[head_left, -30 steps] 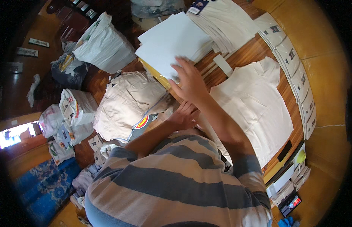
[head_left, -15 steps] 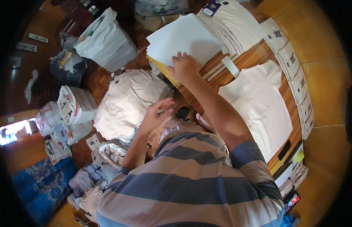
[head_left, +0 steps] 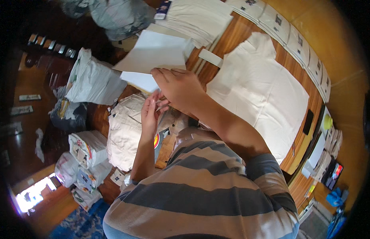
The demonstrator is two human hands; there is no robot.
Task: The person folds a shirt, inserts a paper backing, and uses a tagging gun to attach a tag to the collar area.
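My right hand (head_left: 179, 85) is closed on the near edge of a white sheet of paper or thin card (head_left: 157, 49). That sheet bends upward, partly lifted off the white sheets (head_left: 138, 81) under it. Just below and left of it, my left hand (head_left: 151, 108) is raised with its fingers apart, and I see nothing in it. To the right, a cream T-shirt (head_left: 260, 95) lies spread on the wooden table (head_left: 222, 36). A short white strip (head_left: 211, 58) sits between the sheets and the shirt.
Folded cream garments (head_left: 197, 20) are stacked beyond the sheets. Packaged garments (head_left: 290, 32) line the table's far right edge. A dark flat object (head_left: 308, 122) lies beside the shirt. On the left are a cream garment pile (head_left: 123, 137) and a large white plastic bag (head_left: 95, 81).
My right hand, earlier flat on the sheets, has drawn back and now grips and lifts the top one's edge. My left hand has moved up beside it. The whole view has shifted.
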